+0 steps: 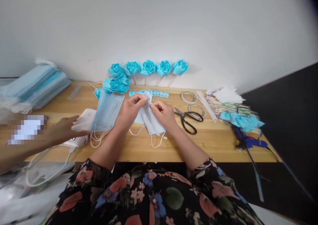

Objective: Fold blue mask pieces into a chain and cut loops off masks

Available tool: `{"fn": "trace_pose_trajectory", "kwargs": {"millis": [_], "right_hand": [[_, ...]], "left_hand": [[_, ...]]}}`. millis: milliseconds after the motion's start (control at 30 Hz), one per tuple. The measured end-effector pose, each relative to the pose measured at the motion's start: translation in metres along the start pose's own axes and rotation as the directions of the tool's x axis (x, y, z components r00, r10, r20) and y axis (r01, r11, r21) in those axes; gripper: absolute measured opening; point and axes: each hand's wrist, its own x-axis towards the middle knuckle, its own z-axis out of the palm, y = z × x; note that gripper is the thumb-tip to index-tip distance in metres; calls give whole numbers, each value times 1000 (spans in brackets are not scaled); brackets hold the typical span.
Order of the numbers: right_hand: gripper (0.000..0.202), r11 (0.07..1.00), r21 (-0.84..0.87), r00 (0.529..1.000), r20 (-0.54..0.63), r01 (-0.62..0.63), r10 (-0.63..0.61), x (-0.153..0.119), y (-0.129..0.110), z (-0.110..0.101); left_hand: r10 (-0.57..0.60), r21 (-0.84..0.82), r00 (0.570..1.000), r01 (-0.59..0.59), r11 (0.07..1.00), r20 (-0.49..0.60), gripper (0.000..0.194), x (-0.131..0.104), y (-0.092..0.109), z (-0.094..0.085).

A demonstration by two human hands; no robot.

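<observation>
A light blue face mask (pixel 153 123) with white ear loops is held over the middle of the table. My left hand (pixel 132 107) pinches its upper part with closed fingers. Close beside it, my right hand (pixel 164 114) also has its fingertips closed on the mask. Another blue mask lies partly beneath the held one. Behind my hands is a row of folded blue pieces (pixel 161 94). Just left of my left forearm lie more face masks (pixel 109 109) with loose loops. Black-handled scissors (pixel 186 119) rest open to the right of my right hand.
Blue paper-like roses (pixel 148 67) on sticks lean against the wall. Tape rolls (pixel 188 97), a blue glue gun (pixel 253 141) and blue scraps (pixel 242 120) are at the right. Another person's hand (pixel 66 127) reaches in from the left near a white device (pixel 84 119) and mask stacks (pixel 34 86).
</observation>
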Motion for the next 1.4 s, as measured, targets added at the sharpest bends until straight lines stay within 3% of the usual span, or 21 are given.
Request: {"fn": "trace_pose_trajectory", "kwargs": {"millis": [133,200,267,367,467,700,867,967,1067,1167,1267,1333,1400], "right_hand": [[22,1000,2,1000,4,20,-20,2,6,-1],[22,999,36,996,-80,-28,31,5,10,-4],[24,987,127,976,-181,-100,123,10,14,-7],[23,940,297,933,-261,-166,247,17,18,-13],[33,917,351,926,-247,-189,285,19,20,-15],[29,970,226,996,15,-87,86,14,22,-12],[28,970,237,998,42,-56,47,12,15,-12],[23,986,165,1000,20,-12,9,10,8,-13],[21,993,88,997,-27,80,-78,9,4,-15],[20,991,78,991,-81,112,-106,8,5,-16],[22,987,143,991,-121,71,-54,9,8,-15],[23,983,178,990,-143,44,-19,10,11,-14],[24,980,198,987,-161,21,12,11,13,-13]], "left_hand": [[75,10,958,-75,997,-275,27,8,14,-14],[102,-29,915,-123,992,-391,25,13,24,-25],[109,-69,902,-151,986,-417,26,16,32,-34],[60,-102,935,-102,989,-350,31,15,38,-37],[0,-114,959,-33,993,-283,29,12,37,-29],[51,28,972,-46,999,-231,18,13,36,-6],[44,24,978,-39,999,-206,16,12,37,4],[-86,-145,990,69,987,-110,17,14,40,6],[-223,-297,974,206,932,-27,22,21,43,4],[-188,-309,982,168,936,-35,23,25,46,4],[-159,-256,987,147,955,-28,21,25,51,0],[-160,-221,986,145,964,-49,22,26,57,-12],[-128,-173,987,110,979,-100,24,34,70,-37]]}}
